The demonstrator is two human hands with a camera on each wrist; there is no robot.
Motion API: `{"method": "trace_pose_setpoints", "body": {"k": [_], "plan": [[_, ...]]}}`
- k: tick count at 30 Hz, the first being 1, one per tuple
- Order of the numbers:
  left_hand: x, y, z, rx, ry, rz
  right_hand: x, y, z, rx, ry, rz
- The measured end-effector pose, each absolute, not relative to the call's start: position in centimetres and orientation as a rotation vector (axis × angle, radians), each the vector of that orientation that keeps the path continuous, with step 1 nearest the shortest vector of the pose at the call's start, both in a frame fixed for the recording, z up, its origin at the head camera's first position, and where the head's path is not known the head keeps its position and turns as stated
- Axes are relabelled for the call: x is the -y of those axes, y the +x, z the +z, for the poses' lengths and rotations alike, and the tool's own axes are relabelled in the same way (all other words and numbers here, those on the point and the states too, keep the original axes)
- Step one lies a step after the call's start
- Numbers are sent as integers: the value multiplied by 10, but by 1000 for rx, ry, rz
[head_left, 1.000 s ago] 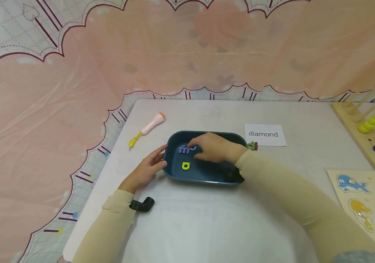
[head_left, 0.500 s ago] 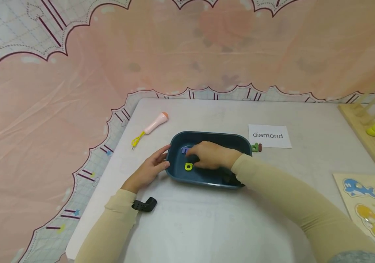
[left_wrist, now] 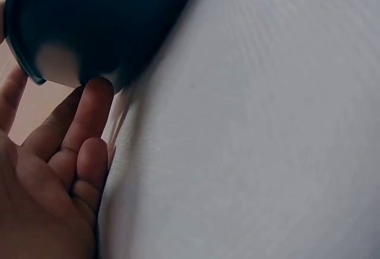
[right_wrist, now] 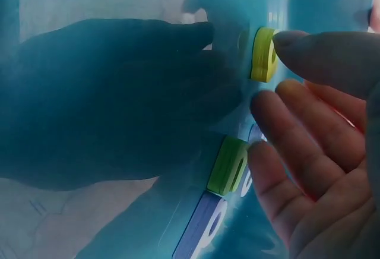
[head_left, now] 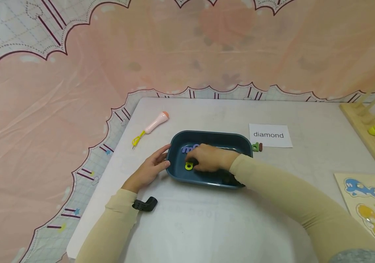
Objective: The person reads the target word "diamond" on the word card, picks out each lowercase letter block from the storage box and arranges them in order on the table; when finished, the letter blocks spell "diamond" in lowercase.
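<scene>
A dark blue tray (head_left: 207, 179) lies on the white table. My left hand (head_left: 144, 171) rests against its left end, fingers and thumb loosely spread; in the left wrist view a fingertip touches the tray's underside. Inside the tray is my right hand (head_left: 211, 157), its fingers apart and slightly bent. The thumb tip overlaps a yellow letter piece (right_wrist: 261, 57) in the right wrist view, while the other fingers stand off from it. Purple letters, one an m (head_left: 187, 149), lie beyond the hand. A green piece (right_wrist: 225, 167) sits by the fingertips, largely hidden in the head view.
Right of the tray are a green letter d (head_left: 255, 147), a brown piece (head_left: 260, 147) and a card reading "diamond" (head_left: 269, 136). A pink-handled tool (head_left: 156, 123) lies back left. A wooden bead rack (head_left: 364, 138) and animal puzzle board (head_left: 355, 190) stand right.
My right hand has moved down from the purple letters toward the yellow letter, uncovering more of the purple ones. My left hand stays at the tray's end. The view has shifted slightly.
</scene>
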State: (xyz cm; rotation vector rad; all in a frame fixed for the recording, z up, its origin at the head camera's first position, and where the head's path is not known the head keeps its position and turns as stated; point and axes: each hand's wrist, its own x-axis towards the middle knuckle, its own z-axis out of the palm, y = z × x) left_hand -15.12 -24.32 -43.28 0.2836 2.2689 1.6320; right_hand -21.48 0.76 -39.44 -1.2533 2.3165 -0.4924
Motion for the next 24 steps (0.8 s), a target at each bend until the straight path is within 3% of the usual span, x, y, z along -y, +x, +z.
{"method": "trace_pose_setpoints", "body": {"k": [24], "plan": [[242,-150,-433,-2276,276,1632,-4,-215,-396,-2292,-1322,-459]]}}
